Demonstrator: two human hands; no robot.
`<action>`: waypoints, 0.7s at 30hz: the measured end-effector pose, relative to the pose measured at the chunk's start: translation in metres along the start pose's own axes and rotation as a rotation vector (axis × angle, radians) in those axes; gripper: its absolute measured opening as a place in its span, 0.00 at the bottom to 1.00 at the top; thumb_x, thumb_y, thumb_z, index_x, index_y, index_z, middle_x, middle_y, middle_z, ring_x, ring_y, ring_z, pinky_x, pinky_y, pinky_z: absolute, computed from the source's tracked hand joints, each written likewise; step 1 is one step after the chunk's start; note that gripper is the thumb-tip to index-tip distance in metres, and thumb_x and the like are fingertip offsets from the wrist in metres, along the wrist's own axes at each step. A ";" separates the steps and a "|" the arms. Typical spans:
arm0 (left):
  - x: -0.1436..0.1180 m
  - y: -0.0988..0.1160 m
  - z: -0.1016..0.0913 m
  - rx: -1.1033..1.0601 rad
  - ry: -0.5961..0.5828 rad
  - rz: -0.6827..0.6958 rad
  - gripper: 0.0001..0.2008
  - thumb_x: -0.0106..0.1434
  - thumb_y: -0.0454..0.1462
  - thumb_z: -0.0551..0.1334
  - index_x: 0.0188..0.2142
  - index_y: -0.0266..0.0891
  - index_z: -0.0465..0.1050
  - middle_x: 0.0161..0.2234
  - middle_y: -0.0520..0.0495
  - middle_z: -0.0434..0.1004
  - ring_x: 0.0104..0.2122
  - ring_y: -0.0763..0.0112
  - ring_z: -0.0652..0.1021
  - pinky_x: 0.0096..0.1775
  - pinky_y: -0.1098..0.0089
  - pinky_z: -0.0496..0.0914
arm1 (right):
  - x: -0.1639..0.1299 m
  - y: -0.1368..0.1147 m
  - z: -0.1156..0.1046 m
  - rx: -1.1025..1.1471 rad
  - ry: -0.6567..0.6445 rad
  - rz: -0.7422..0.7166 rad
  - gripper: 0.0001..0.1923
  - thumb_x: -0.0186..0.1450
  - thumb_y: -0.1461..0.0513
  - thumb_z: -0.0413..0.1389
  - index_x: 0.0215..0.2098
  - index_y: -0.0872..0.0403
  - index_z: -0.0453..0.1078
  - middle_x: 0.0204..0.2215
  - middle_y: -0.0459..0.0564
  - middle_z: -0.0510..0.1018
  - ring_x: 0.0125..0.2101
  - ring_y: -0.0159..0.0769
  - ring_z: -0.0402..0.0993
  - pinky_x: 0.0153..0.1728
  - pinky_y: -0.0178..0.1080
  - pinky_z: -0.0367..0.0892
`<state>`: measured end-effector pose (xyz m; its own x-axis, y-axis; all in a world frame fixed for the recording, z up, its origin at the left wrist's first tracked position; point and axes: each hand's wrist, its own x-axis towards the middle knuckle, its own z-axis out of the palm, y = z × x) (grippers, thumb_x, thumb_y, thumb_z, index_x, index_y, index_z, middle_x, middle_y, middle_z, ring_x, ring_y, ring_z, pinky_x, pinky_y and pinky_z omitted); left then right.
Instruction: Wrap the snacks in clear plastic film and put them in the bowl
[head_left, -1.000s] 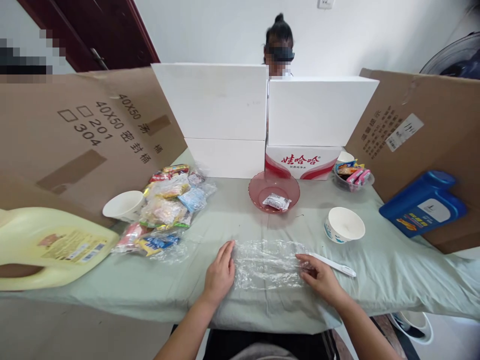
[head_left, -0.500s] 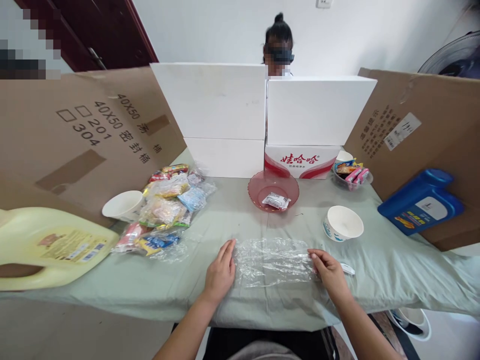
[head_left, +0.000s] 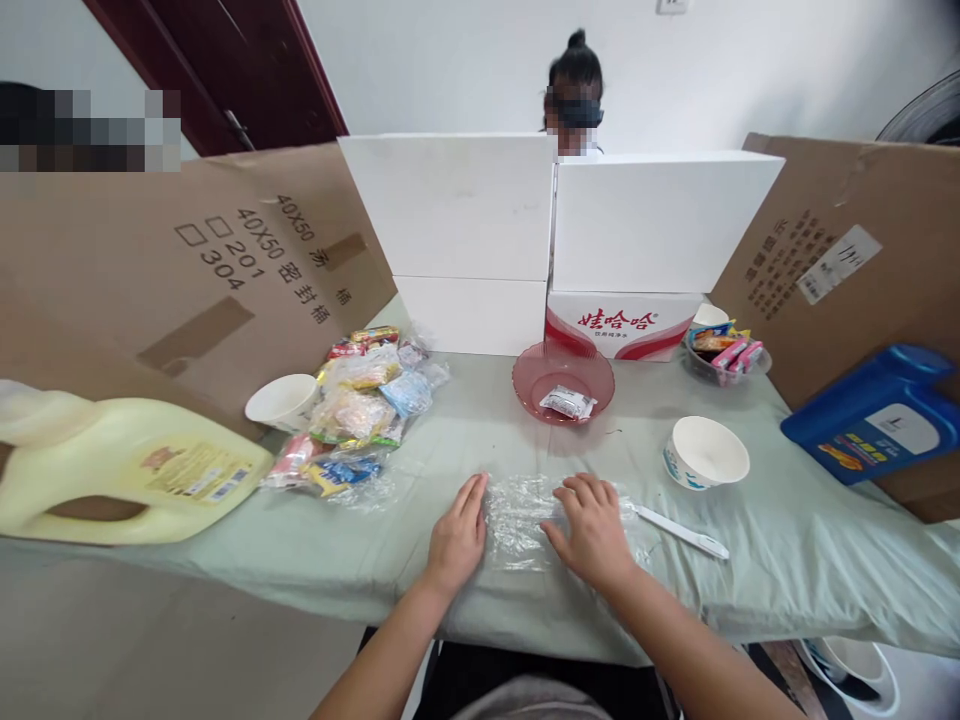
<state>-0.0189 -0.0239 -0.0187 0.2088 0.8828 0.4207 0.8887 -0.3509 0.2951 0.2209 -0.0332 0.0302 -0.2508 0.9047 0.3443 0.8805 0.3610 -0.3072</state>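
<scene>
1. My right hand (head_left: 592, 530) lies palm down on the clear plastic bag (head_left: 525, 515), fingers (head_left: 581, 492) spread a little and flat, clamped on nothing; they press the film onto the surface (head_left: 787, 540).
2. My left hand (head_left: 459, 535) rests flat at the bag's left edge, fingers together and straight, pinning that edge rather than gripping it.
3. To do this well, I judge the left hand should stay as the anchor while the right strokes outward with flat fingers, so creases and air go out the far side and the thin film does not bunch or slide on the cloth.
4. The bag lies flat near the front edge, between my hands and partly under the right. Its long axis runs left to right, across me. Which end is the open mouth I cannot tell.
5. A white plastic stick (head_left: 682, 532) lies just right of the bag; a white paper bowl (head_left: 706, 452) sits behind that, a pink bowl (head_left: 564, 382) further back.
</scene>
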 end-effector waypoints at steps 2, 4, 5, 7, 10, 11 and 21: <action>0.000 0.000 0.000 -0.002 -0.008 0.001 0.31 0.62 0.27 0.50 0.65 0.40 0.53 0.60 0.42 0.65 0.55 0.61 0.72 0.50 0.64 0.73 | 0.010 -0.008 0.012 -0.068 -0.057 0.006 0.09 0.62 0.60 0.56 0.40 0.52 0.71 0.47 0.55 0.75 0.53 0.49 0.63 0.55 0.50 0.51; 0.000 0.000 0.000 -0.003 -0.012 0.015 0.32 0.62 0.26 0.50 0.65 0.40 0.51 0.61 0.41 0.64 0.56 0.62 0.71 0.51 0.64 0.72 | 0.017 -0.002 0.015 -0.101 -0.070 0.029 0.07 0.61 0.66 0.53 0.37 0.53 0.71 0.46 0.56 0.75 0.53 0.49 0.64 0.55 0.49 0.51; 0.000 0.001 0.000 -0.002 -0.011 0.020 0.32 0.62 0.26 0.50 0.66 0.39 0.50 0.61 0.41 0.64 0.57 0.62 0.71 0.52 0.64 0.72 | 0.018 0.005 0.013 -0.106 -0.064 0.048 0.08 0.60 0.68 0.52 0.36 0.54 0.71 0.45 0.57 0.76 0.52 0.49 0.64 0.54 0.49 0.51; 0.000 0.001 -0.001 -0.003 -0.008 0.018 0.32 0.63 0.26 0.49 0.66 0.39 0.48 0.61 0.40 0.63 0.57 0.62 0.70 0.52 0.64 0.71 | 0.018 0.024 0.003 -0.107 -0.050 0.094 0.09 0.59 0.70 0.50 0.34 0.54 0.70 0.40 0.58 0.77 0.48 0.48 0.68 0.52 0.49 0.53; 0.000 0.001 -0.001 -0.011 0.005 -0.001 0.33 0.64 0.27 0.49 0.67 0.40 0.45 0.62 0.40 0.61 0.58 0.62 0.69 0.52 0.64 0.71 | 0.013 0.049 -0.014 -0.090 -0.050 0.156 0.09 0.62 0.67 0.48 0.34 0.54 0.69 0.29 0.53 0.77 0.35 0.43 0.72 0.44 0.45 0.59; 0.000 0.002 -0.001 -0.016 0.013 -0.003 0.33 0.65 0.27 0.49 0.68 0.40 0.44 0.63 0.40 0.60 0.58 0.61 0.69 0.52 0.64 0.71 | 0.011 0.053 -0.018 -0.078 -0.052 0.162 0.09 0.63 0.65 0.47 0.35 0.53 0.69 0.28 0.51 0.77 0.33 0.41 0.72 0.41 0.43 0.60; -0.002 0.003 -0.002 -0.025 0.009 0.030 0.35 0.66 0.29 0.50 0.69 0.41 0.35 0.65 0.38 0.56 0.61 0.60 0.65 0.54 0.62 0.70 | 0.021 0.032 -0.011 0.211 -0.148 0.048 0.06 0.62 0.63 0.51 0.33 0.51 0.71 0.38 0.51 0.78 0.44 0.43 0.71 0.48 0.45 0.59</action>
<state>-0.0174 -0.0276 -0.0165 0.2316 0.8688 0.4375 0.8713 -0.3853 0.3038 0.2481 -0.0053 0.0371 -0.2805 0.9397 0.1957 0.7936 0.3418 -0.5034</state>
